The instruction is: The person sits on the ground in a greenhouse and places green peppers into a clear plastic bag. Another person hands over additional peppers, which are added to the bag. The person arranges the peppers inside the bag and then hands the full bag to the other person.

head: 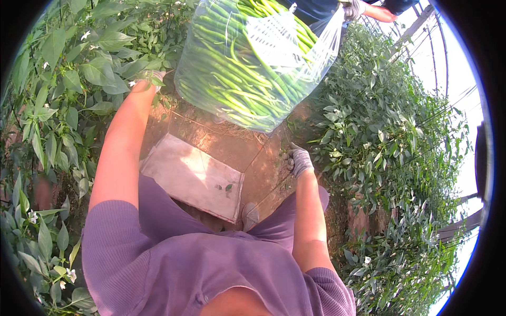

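A large clear plastic bag of long green chili peppers [237, 75] fills the top middle. Another person's gloved hand [353, 10] grips its gathered upper right corner. My left hand [149, 79], in a pale glove, is at the pepper plants left of the bag; leaves partly cover its fingers, and its grip is unclear. Below the bag's right side, my right hand [299, 161] wears a grey glove and has its fingers curled. A thin line passes near it, but whether the hand holds it cannot be made out. A pale rectangular board or box [197, 173] lies before my legs, bearing small leaf pieces.
Dense pepper plants with white flowers stand on the left [95, 71] and right [375, 130]. Between them runs a bare soil path [261, 158] with dry stalks and thin cords. My shoe [250, 216] is beside the box. Curved frame bars show at the far right.
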Action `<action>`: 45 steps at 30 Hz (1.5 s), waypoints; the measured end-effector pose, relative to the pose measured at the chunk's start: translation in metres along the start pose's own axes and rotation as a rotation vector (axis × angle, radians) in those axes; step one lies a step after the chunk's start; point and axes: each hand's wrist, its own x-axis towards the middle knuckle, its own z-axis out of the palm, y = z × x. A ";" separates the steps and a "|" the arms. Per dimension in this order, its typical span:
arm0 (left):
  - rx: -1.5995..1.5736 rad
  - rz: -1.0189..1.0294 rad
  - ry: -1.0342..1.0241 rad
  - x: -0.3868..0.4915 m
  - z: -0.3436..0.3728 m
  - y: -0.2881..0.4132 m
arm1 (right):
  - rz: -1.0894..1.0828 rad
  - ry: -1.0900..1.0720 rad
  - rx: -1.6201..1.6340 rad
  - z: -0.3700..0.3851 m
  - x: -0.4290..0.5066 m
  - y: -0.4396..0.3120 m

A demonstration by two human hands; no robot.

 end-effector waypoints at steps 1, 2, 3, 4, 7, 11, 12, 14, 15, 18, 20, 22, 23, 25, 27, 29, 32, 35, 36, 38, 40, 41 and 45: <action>0.007 -0.010 -0.009 -0.004 -0.007 0.000 | 0.012 0.018 -0.117 0.002 0.013 -0.003; 0.022 -0.013 -0.021 -0.006 -0.017 0.000 | 0.026 0.034 -0.274 -0.001 0.028 -0.014; 0.039 -0.015 -0.044 -0.005 -0.028 0.001 | 0.055 0.038 -0.429 -0.005 0.043 -0.029; 0.038 -0.027 -0.054 -0.001 -0.037 -0.001 | 0.137 0.042 -0.526 -0.002 0.057 -0.040; -0.146 -0.110 0.021 0.024 -0.046 -0.007 | 0.214 0.035 -0.909 0.020 0.090 -0.062; 0.186 0.087 0.049 0.066 0.002 -0.023 | -0.095 -0.348 -1.444 0.050 0.089 -0.056; 0.334 0.121 0.088 0.068 0.019 -0.030 | -0.069 -0.286 -1.207 0.046 0.080 -0.050; 0.302 0.049 0.161 0.066 0.037 -0.046 | 0.002 -0.173 -0.580 0.036 0.055 -0.032; 0.103 0.095 0.182 0.063 0.037 -0.050 | 0.006 -0.206 -0.320 0.033 0.042 -0.020; -0.162 0.081 0.145 0.043 0.007 -0.046 | 0.125 -0.059 0.118 0.030 0.004 0.011; -0.168 0.052 0.162 0.031 -0.027 -0.023 | 0.070 -0.137 0.152 0.037 -0.023 0.023; -0.134 0.114 0.228 0.027 -0.052 -0.002 | 0.087 -0.280 0.271 0.050 -0.060 0.038; -0.098 0.061 0.187 0.028 -0.057 0.003 | 0.119 -0.295 0.475 0.061 -0.080 0.048; -0.087 0.006 0.206 0.037 -0.058 0.008 | 0.079 -0.270 0.620 0.087 -0.113 0.065; -0.203 -0.025 0.139 0.047 -0.044 0.000 | 0.101 -0.345 0.668 0.113 -0.135 0.078; -0.287 -0.113 0.148 0.058 -0.027 -0.012 | 0.103 -0.519 0.704 0.130 -0.147 0.084; -0.382 -0.232 0.251 0.061 -0.006 -0.027 | 0.039 -0.457 0.580 0.140 -0.152 0.083; -0.477 -0.189 0.340 0.059 -0.002 -0.041 | 0.113 -0.619 0.769 0.147 -0.157 0.086; -0.396 -0.204 0.336 0.059 -0.002 -0.043 | 0.235 -0.711 0.855 0.153 -0.161 0.091; -0.372 -0.219 0.418 0.061 -0.002 -0.044 | 0.297 -0.865 0.716 0.173 -0.163 0.104; -0.357 -0.290 0.406 0.062 0.000 -0.038 | 0.317 -0.958 0.534 0.203 -0.157 0.122; -0.337 -0.334 0.390 0.061 0.001 -0.032 | 0.294 -0.971 0.437 0.228 -0.150 0.132; -1.415 0.148 0.076 0.021 0.006 0.016 | -0.043 -0.800 0.091 0.341 -0.095 0.161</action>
